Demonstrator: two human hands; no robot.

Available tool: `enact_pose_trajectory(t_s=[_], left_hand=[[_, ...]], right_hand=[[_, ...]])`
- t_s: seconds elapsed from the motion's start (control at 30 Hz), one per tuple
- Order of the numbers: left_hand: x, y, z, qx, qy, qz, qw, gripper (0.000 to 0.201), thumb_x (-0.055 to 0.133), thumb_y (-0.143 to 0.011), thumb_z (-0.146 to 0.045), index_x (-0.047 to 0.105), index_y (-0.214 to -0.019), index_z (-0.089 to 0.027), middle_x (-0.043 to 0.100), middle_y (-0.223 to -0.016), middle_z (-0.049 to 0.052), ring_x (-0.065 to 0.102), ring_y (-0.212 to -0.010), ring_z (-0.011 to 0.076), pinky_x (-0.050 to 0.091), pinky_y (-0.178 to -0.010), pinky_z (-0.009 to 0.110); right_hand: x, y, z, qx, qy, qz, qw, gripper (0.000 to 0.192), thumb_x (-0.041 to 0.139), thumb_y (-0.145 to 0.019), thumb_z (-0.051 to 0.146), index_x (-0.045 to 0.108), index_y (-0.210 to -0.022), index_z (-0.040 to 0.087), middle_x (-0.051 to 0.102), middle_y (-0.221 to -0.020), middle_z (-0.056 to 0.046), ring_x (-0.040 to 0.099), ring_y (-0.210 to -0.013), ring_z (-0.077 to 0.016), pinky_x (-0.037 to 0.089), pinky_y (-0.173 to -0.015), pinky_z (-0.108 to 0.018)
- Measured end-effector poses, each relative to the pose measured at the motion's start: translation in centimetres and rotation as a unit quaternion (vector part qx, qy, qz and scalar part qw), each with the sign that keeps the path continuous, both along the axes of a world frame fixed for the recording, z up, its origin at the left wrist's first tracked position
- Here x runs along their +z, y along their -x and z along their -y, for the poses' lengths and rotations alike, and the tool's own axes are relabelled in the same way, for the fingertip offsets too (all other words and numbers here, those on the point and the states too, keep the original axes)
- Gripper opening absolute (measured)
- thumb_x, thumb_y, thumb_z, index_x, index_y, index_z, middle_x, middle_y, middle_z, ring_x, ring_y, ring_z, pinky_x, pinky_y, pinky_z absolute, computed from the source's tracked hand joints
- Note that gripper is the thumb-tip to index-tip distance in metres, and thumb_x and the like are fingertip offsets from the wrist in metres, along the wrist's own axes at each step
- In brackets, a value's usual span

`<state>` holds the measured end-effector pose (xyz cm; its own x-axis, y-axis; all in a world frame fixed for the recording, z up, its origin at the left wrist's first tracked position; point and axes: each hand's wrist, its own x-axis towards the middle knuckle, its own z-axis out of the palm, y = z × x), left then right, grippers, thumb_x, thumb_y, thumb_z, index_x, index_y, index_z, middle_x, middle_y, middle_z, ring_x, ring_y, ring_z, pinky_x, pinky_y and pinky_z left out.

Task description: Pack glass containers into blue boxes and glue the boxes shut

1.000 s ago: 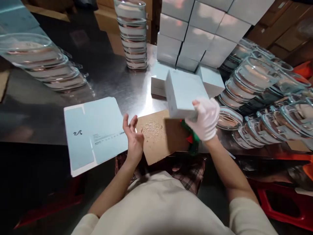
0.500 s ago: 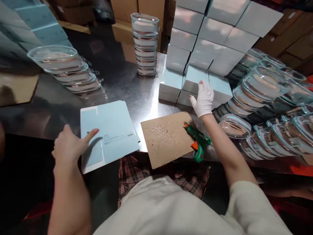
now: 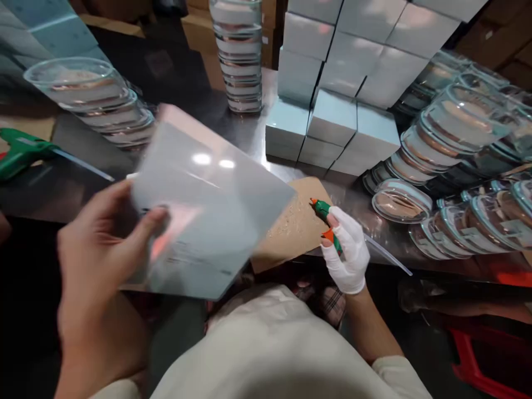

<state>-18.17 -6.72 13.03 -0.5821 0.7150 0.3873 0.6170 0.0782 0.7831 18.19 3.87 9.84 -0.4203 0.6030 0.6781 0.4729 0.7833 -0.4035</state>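
Note:
My bare left hand [image 3: 108,238] grips a flattened pale-blue carton [image 3: 208,205] by its left edge, thumb on the printed face. The carton is tilted above the table edge, its glossy surface blurred and reflecting two lights. My right hand [image 3: 347,249], in a white glove with some bare fingertips, is closed around the handle of a green and orange hot glue gun [image 3: 321,208]. A clear glue stick [image 3: 388,254] juts out behind that hand. Under the gun's nozzle lies a brown cardboard sheet [image 3: 307,238] with dried glue bits; the carton covers part of it.
White boxes [image 3: 332,119] are stacked at the back. Glass containers with lids [image 3: 453,127] crowd the right, with further stacks at the back [image 3: 239,61] and left [image 3: 103,102]. Another green glue gun [image 3: 25,152] is at the left edge. A red frame [image 3: 465,354] stands below right.
My left hand has raised the carton off the table and tilted it. My right hand has moved from the white boxes down to the glue gun and closed on it.

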Motion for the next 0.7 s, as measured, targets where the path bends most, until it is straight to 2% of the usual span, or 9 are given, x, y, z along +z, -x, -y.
enact_pose_trajectory(t_s=[0.07,0.13,0.2,0.27,0.33,0.43,0.5,0.63,0.7], left_hand=[[-0.1,-3.5,-0.8,-0.115,0.015,-0.038,0.993,0.058,0.074,-0.085,-0.065,0.076,-0.126,-0.023,0.081,-0.115,0.005,0.074,-0.100,0.0320,0.057,-0.091,0.045],[-1.4,-6.2,-1.1,-0.229,0.031,-0.049,0.972,0.045,0.071,-0.091,-0.059,0.078,-0.119,-0.024,0.082,-0.106,0.006,0.075,-0.086,0.0262,0.056,-0.074,0.034],[-3.0,-7.4,-1.0,-0.297,0.040,-0.050,0.953,0.034,0.070,-0.095,-0.051,0.078,-0.116,-0.026,0.082,-0.100,0.005,0.075,-0.079,0.0228,0.053,-0.066,0.029],[-4.4,-7.3,-0.6,-0.334,0.053,-0.051,0.940,0.028,0.069,-0.097,-0.046,0.078,-0.118,-0.028,0.081,-0.098,0.005,0.075,-0.077,0.0215,0.053,-0.064,0.027],[-5.3,-6.5,-0.2,-0.344,0.061,-0.055,0.935,0.029,0.069,-0.098,-0.043,0.076,-0.123,-0.030,0.081,-0.101,0.005,0.076,-0.080,0.0217,0.054,-0.065,0.026],[-6.1,-5.6,0.1,-0.387,0.063,-0.051,0.919,0.034,0.067,-0.100,-0.041,0.074,-0.132,-0.034,0.082,-0.109,0.005,0.077,-0.084,0.0214,0.057,-0.068,0.026],[-6.7,-6.0,0.1,-0.433,0.092,-0.059,0.895,0.042,0.069,-0.098,-0.047,0.071,-0.138,-0.034,0.082,-0.117,0.007,0.079,-0.091,0.0241,0.060,-0.073,0.029],[-7.6,-7.3,0.4,-0.506,0.187,-0.117,0.834,0.087,0.086,-0.072,-0.072,0.067,-0.146,-0.029,0.080,-0.126,0.014,0.078,-0.105,0.0352,0.063,-0.084,0.038],[-7.6,-7.0,1.0,-0.538,0.212,-0.090,0.811,0.079,0.087,-0.073,-0.067,0.070,-0.142,-0.031,0.082,-0.118,0.011,0.079,-0.097,0.0325,0.062,-0.080,0.036]], right_hand=[[1.5,1.2,0.4,0.009,-0.014,-0.005,1.000,0.052,0.061,-0.102,0.023,0.057,-0.152,0.037,0.067,-0.146,-0.007,0.062,-0.137,-0.0301,0.049,-0.118,-0.053],[1.7,2.2,0.4,0.001,0.023,-0.001,1.000,0.036,0.060,-0.103,0.027,0.067,-0.138,0.031,0.073,-0.132,-0.009,0.067,-0.126,-0.0294,0.051,-0.114,-0.051],[1.0,2.4,0.1,-0.007,0.109,0.001,0.994,0.024,0.059,-0.103,0.033,0.073,-0.121,0.025,0.077,-0.117,-0.011,0.071,-0.115,-0.0285,0.056,-0.107,-0.049],[-0.3,1.8,-0.3,0.011,0.235,-0.006,0.972,0.026,0.061,-0.102,0.041,0.073,-0.113,0.022,0.078,-0.110,-0.011,0.074,-0.106,-0.0264,0.060,-0.099,-0.044],[-1.6,0.7,-0.4,0.069,0.388,-0.024,0.919,0.035,0.063,-0.100,0.051,0.073,-0.115,0.021,0.079,-0.111,-0.010,0.076,-0.101,-0.0236,0.063,-0.093,-0.039],[-3.6,-0.1,0.4,0.221,0.598,-0.050,0.769,0.058,0.057,-0.098,0.071,0.078,-0.111,0.018,0.080,-0.101,-0.008,0.077,-0.089,-0.0217,0.065,-0.082,-0.035],[-4.9,0.1,1.5,0.303,0.659,-0.045,0.687,0.072,0.055,-0.092,0.084,0.081,-0.098,0.017,0.079,-0.085,-0.008,0.077,-0.078,-0.0223,0.065,-0.075,-0.035],[-6.1,0.0,3.6,0.376,0.670,-0.019,0.640,0.090,0.058,-0.074,0.099,0.082,-0.092,0.014,0.079,-0.085,-0.011,0.078,-0.085,-0.0265,0.065,-0.082,-0.037],[-5.9,-1.3,4.1,0.383,0.667,-0.012,0.638,0.092,0.060,-0.074,0.098,0.081,-0.102,0.012,0.080,-0.097,-0.014,0.078,-0.095,-0.0286,0.064,-0.089,-0.039]])
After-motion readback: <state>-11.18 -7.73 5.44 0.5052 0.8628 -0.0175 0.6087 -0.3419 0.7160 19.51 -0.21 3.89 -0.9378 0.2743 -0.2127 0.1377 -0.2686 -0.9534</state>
